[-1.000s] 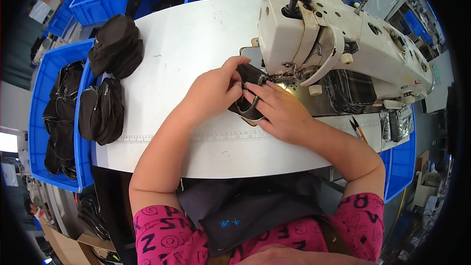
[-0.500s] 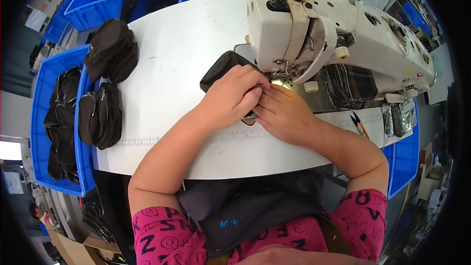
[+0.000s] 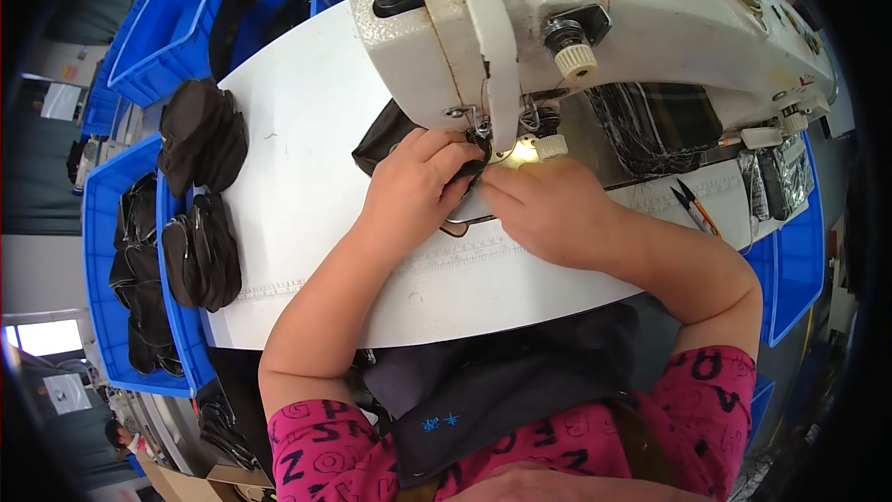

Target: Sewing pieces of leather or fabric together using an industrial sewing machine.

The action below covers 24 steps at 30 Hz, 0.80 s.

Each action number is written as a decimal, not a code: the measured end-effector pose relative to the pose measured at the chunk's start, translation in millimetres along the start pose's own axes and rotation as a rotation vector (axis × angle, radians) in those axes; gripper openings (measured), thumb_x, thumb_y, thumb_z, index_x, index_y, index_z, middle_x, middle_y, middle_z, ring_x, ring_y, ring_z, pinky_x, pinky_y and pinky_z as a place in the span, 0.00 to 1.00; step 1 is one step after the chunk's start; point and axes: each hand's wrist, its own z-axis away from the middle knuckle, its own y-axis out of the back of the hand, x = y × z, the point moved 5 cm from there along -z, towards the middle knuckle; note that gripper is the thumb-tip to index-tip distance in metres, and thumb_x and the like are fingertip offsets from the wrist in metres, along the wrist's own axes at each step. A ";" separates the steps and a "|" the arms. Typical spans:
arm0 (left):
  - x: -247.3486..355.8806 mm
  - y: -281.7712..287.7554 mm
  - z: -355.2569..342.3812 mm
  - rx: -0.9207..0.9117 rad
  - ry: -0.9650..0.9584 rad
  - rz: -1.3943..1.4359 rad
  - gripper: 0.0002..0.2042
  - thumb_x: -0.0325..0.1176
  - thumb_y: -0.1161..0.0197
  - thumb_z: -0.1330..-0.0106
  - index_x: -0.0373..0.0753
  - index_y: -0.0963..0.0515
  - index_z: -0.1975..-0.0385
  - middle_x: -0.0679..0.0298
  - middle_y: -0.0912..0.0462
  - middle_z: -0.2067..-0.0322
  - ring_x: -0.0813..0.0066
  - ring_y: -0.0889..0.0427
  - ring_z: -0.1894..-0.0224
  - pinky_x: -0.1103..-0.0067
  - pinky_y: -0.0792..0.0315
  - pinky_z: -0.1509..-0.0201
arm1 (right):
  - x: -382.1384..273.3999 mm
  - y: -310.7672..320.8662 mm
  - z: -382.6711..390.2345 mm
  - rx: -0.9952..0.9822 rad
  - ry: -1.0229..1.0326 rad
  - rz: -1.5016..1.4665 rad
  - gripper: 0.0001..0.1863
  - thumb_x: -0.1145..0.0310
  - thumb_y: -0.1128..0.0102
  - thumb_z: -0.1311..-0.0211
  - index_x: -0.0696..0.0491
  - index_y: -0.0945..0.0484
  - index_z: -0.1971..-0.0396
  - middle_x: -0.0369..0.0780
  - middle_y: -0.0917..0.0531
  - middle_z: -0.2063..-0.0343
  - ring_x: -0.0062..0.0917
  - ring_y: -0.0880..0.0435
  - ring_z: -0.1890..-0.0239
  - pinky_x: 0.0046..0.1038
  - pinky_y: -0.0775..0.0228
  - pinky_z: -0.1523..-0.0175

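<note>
A small black fabric pouch [image 3: 379,141] lies under the needle area of a white sewing machine [image 3: 437,46], its near part hidden by my fingers. My left hand [image 3: 413,181] is closed on the pouch, fingers curled over its near side beside the presser foot. On the other side, my right hand [image 3: 553,214] has its fingertips together at the pouch's edge, just below the lit needle spot. What lies between those fingertips is hidden. A narrow gap separates the two hands.
Black pouches [image 3: 200,135] are piled at the table's left edge, by a blue bin [image 3: 190,344] holding several more. Black fabric pieces [image 3: 655,130] are stacked under the machine arm. A slim black-and-orange tool [image 3: 697,209] and a clear plastic packet [image 3: 779,181] lie at right.
The view has moved nearer the machine, which looks larger. My right fingers have drawn apart from my left hand, and the pouch sits further in under the machine head.
</note>
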 end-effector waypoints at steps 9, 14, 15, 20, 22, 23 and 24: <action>-2.9 -0.5 -2.1 0.044 0.104 0.068 0.11 0.27 0.26 0.40 0.40 0.11 0.57 0.58 0.13 0.59 0.58 0.15 0.56 0.69 0.21 0.53 | -15.9 -13.0 5.1 -0.141 -0.024 0.103 0.25 0.70 0.36 0.47 0.58 0.18 0.46 0.47 0.18 0.46 0.26 0.19 0.73 0.29 0.25 0.68; -8.3 -8.2 -3.1 -0.002 0.135 0.097 0.11 0.27 0.27 0.40 0.39 0.12 0.57 0.59 0.13 0.63 0.57 0.15 0.65 0.71 0.23 0.61 | -14.5 -16.0 3.8 -0.200 -0.017 0.082 0.26 0.69 0.37 0.46 0.58 0.19 0.44 0.47 0.18 0.46 0.25 0.20 0.75 0.29 0.27 0.70; -7.6 -9.2 -3.5 -0.002 0.131 0.065 0.11 0.26 0.27 0.40 0.40 0.12 0.58 0.60 0.14 0.66 0.58 0.15 0.68 0.70 0.23 0.63 | -14.2 -17.3 3.6 -0.209 -0.016 0.068 0.27 0.69 0.37 0.46 0.57 0.19 0.43 0.47 0.17 0.46 0.25 0.20 0.75 0.29 0.27 0.70; 5.1 -3.3 -8.3 0.048 -0.054 -0.156 0.11 0.25 0.27 0.43 0.41 0.12 0.59 0.63 0.18 0.72 0.59 0.17 0.70 0.69 0.24 0.66 | -14.4 -21.0 4.2 -0.240 -0.010 0.078 0.26 0.68 0.37 0.46 0.58 0.18 0.44 0.46 0.16 0.48 0.24 0.20 0.74 0.30 0.27 0.71; 6.8 -3.4 -9.1 -0.009 -0.096 -0.128 0.09 0.25 0.31 0.43 0.40 0.13 0.62 0.64 0.15 0.66 0.61 0.15 0.65 0.69 0.20 0.63 | -15.3 -21.0 4.4 -0.224 0.009 0.084 0.25 0.68 0.38 0.46 0.58 0.17 0.46 0.45 0.15 0.48 0.25 0.20 0.74 0.30 0.27 0.71; 6.4 -3.1 -9.1 -0.011 -0.097 -0.128 0.09 0.25 0.31 0.43 0.40 0.13 0.62 0.64 0.15 0.66 0.61 0.15 0.65 0.69 0.20 0.63 | -15.0 -20.9 4.6 -0.223 0.008 0.083 0.25 0.68 0.38 0.46 0.58 0.17 0.46 0.45 0.15 0.48 0.25 0.20 0.74 0.30 0.27 0.71; 5.5 -3.4 -8.9 -0.028 -0.082 -0.079 0.10 0.24 0.30 0.43 0.39 0.13 0.61 0.63 0.16 0.68 0.60 0.16 0.65 0.68 0.22 0.63 | -15.6 -20.6 4.6 -0.226 0.025 0.088 0.25 0.68 0.38 0.46 0.58 0.17 0.46 0.45 0.15 0.48 0.25 0.19 0.74 0.30 0.27 0.71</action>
